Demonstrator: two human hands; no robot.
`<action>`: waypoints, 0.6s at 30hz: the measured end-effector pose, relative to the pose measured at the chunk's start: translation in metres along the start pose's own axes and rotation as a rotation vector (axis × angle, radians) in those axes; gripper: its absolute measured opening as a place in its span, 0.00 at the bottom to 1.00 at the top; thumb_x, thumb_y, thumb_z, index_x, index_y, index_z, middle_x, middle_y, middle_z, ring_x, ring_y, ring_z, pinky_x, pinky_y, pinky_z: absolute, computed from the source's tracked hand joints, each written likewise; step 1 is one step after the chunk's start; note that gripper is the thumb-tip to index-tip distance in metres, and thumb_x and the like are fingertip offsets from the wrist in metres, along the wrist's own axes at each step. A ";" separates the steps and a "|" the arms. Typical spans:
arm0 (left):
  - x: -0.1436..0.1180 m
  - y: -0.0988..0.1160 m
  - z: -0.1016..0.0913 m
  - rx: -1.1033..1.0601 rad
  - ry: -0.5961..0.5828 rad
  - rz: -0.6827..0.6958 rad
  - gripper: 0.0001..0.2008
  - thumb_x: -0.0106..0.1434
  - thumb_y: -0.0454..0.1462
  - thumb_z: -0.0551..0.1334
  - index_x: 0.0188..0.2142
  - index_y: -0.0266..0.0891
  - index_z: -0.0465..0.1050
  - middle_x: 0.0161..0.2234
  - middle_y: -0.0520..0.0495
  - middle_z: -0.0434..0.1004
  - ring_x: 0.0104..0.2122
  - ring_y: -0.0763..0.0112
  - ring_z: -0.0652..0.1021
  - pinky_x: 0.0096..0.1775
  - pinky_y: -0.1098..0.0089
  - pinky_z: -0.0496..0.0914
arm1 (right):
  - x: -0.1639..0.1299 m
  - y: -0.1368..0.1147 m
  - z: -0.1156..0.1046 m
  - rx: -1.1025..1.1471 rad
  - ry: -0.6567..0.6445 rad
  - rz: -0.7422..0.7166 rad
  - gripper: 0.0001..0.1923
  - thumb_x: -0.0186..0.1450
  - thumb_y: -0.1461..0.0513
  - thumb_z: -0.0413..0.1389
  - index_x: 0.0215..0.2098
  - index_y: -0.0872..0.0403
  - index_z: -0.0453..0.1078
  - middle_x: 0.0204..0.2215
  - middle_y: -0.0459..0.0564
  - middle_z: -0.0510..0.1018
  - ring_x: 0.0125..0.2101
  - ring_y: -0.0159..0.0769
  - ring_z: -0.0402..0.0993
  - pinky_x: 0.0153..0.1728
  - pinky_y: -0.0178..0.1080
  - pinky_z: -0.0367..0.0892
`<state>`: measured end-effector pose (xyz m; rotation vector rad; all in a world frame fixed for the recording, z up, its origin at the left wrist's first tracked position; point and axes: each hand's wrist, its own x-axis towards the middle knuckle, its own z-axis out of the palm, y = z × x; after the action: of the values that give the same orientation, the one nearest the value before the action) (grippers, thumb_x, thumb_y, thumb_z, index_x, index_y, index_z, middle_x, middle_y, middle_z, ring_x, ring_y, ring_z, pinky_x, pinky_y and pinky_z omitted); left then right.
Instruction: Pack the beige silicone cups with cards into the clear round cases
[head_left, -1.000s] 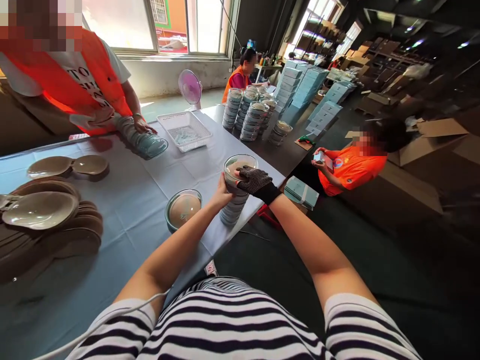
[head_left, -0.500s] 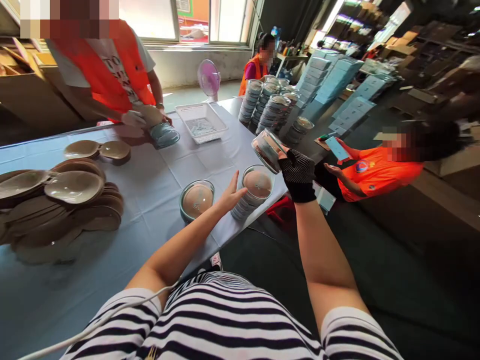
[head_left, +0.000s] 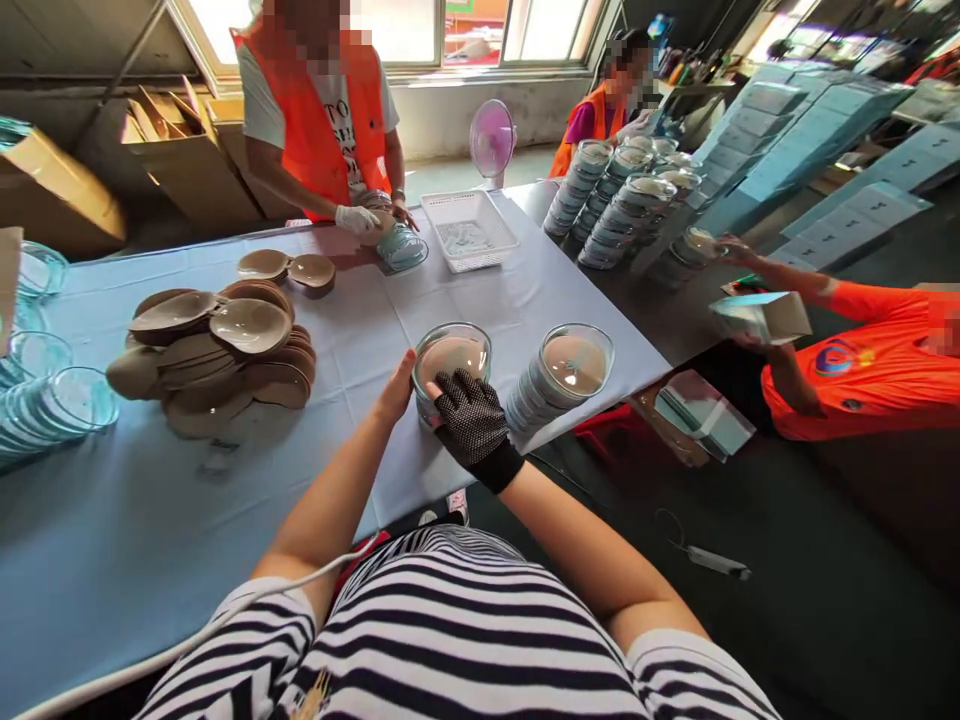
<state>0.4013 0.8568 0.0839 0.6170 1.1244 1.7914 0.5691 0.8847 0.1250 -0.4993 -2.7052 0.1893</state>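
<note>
Both hands close around one lidded glass bowl [head_left: 451,362] near the table's front edge: the bare left hand [head_left: 395,388] cups its left wall with fingers curled, and the gloved right hand [head_left: 471,425] presses against its near wall, fingers wrapped on the glass. Just right of the grip stands a stack of finished bowls [head_left: 559,378], seemingly done; well left of it lie a pile of brown lids [head_left: 217,350] and empty glass bowls [head_left: 52,400], so much appears left.
</note>
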 end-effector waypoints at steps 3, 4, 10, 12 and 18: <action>0.003 -0.006 0.005 -0.080 -0.009 0.014 0.36 0.59 0.63 0.61 0.52 0.36 0.75 0.56 0.40 0.76 0.62 0.50 0.69 0.64 0.56 0.61 | -0.005 0.015 0.001 0.094 0.060 0.017 0.32 0.68 0.52 0.55 0.65 0.58 0.62 0.66 0.59 0.63 0.67 0.54 0.54 0.65 0.57 0.54; 0.006 -0.006 0.006 -0.103 -0.001 0.033 0.35 0.59 0.62 0.62 0.52 0.36 0.75 0.57 0.40 0.76 0.62 0.51 0.69 0.64 0.57 0.61 | -0.007 0.019 0.002 0.113 0.086 0.023 0.33 0.68 0.51 0.54 0.65 0.60 0.62 0.66 0.61 0.62 0.68 0.53 0.51 0.66 0.57 0.53; 0.016 -0.004 0.007 -0.039 -0.023 0.130 0.34 0.60 0.59 0.63 0.56 0.39 0.72 0.57 0.40 0.75 0.61 0.51 0.70 0.64 0.55 0.60 | -0.020 0.030 0.014 0.129 0.154 -0.026 0.26 0.70 0.56 0.51 0.63 0.60 0.65 0.65 0.60 0.64 0.71 0.50 0.45 0.67 0.57 0.53; 0.019 0.000 0.008 0.043 -0.036 0.156 0.31 0.60 0.54 0.65 0.57 0.40 0.72 0.59 0.41 0.73 0.63 0.52 0.68 0.64 0.57 0.60 | -0.022 0.031 0.016 0.123 0.160 -0.046 0.22 0.71 0.59 0.48 0.60 0.57 0.68 0.63 0.56 0.68 0.70 0.47 0.50 0.67 0.57 0.54; 0.030 0.013 0.017 0.132 -0.048 0.097 0.24 0.56 0.43 0.63 0.50 0.34 0.78 0.50 0.40 0.80 0.56 0.47 0.75 0.58 0.55 0.67 | -0.020 0.033 0.012 0.120 0.281 -0.050 0.17 0.72 0.57 0.50 0.54 0.49 0.73 0.59 0.51 0.74 0.69 0.46 0.53 0.68 0.62 0.46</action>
<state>0.3947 0.8887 0.1014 0.8008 1.2050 1.7845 0.5919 0.9076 0.1005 -0.3902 -2.4134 0.2460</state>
